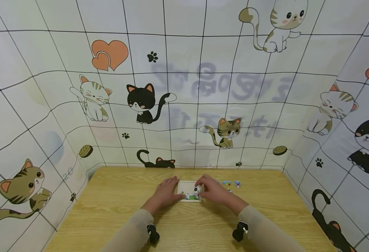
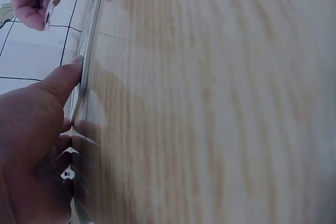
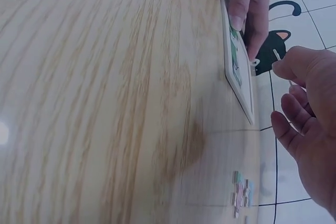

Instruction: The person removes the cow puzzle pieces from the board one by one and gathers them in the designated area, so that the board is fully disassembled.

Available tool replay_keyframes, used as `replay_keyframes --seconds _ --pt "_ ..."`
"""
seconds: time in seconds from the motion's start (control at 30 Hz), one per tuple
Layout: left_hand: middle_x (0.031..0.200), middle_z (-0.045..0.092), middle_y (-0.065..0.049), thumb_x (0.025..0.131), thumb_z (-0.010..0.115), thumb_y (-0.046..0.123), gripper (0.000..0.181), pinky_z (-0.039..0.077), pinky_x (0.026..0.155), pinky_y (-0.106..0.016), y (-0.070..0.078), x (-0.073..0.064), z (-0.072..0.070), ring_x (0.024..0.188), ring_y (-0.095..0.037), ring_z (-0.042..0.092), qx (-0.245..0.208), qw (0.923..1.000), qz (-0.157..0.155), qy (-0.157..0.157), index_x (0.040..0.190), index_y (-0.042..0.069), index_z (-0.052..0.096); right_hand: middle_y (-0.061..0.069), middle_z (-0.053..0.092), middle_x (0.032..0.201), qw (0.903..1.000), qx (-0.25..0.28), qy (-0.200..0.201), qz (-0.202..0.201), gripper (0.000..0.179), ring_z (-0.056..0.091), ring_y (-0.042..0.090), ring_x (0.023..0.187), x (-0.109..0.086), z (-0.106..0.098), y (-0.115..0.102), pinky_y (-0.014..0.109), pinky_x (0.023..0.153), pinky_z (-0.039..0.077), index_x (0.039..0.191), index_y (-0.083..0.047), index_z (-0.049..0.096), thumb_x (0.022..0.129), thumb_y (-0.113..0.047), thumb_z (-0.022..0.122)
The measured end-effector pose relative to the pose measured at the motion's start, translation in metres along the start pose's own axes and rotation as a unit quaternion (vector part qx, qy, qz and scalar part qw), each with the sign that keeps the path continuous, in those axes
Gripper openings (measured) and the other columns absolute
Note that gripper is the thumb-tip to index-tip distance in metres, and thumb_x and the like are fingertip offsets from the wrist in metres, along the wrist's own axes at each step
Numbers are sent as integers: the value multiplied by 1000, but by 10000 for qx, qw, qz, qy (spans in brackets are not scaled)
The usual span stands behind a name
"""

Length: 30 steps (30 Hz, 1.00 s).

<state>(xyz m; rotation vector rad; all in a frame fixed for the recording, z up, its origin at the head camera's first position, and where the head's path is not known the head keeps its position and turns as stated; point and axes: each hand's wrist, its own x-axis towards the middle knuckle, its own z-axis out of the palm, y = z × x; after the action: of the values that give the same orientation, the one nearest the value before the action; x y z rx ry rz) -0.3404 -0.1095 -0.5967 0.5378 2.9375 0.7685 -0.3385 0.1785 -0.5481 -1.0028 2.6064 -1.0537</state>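
Note:
A shallow white-rimmed puzzle tray [image 1: 186,187] lies on the table, with a printed green strip along its near side. My left hand [image 1: 166,192] holds the tray at its left end, thumb near the front corner and fingers toward the back. In the right wrist view, that thumb rests on the tray's green printed part [image 3: 234,38]. My right hand [image 1: 215,191] pinches a black-and-white puzzle piece [image 1: 196,190] between thumb and fingers over the tray's right side. Seen from the left wrist, the piece [image 2: 49,14] is held edge-on, raised above the tray.
Several loose colourful puzzle pieces [image 1: 227,183] lie on the wooden table [image 1: 124,189] to the right of the tray, partly behind my right hand. A white curtain [image 1: 184,87] with cats and grid lines encloses the table at the back and sides.

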Motion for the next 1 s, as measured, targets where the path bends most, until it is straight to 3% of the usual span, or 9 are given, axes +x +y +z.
replay_keyframes --seconds 0.5,1.0 --pt "173 43 -16 99 80 57 85 31 124 -72 -3 -1 3 159 -44 38 -109 9999 28 27 163 8 53 8 60 123 9995 -5 315 -103 29 52 10 76 -16 -11 3 30 70 51 133 -8 70 105 -3 76" --pt "175 41 -16 99 79 59 88 30 126 -70 1 -2 -1 160 -43 37 -75 10000 15 -35 165 8 51 6 60 117 9978 188 621 138 31 50 16 79 -32 -26 11 30 68 47 134 -5 72 104 -8 79"
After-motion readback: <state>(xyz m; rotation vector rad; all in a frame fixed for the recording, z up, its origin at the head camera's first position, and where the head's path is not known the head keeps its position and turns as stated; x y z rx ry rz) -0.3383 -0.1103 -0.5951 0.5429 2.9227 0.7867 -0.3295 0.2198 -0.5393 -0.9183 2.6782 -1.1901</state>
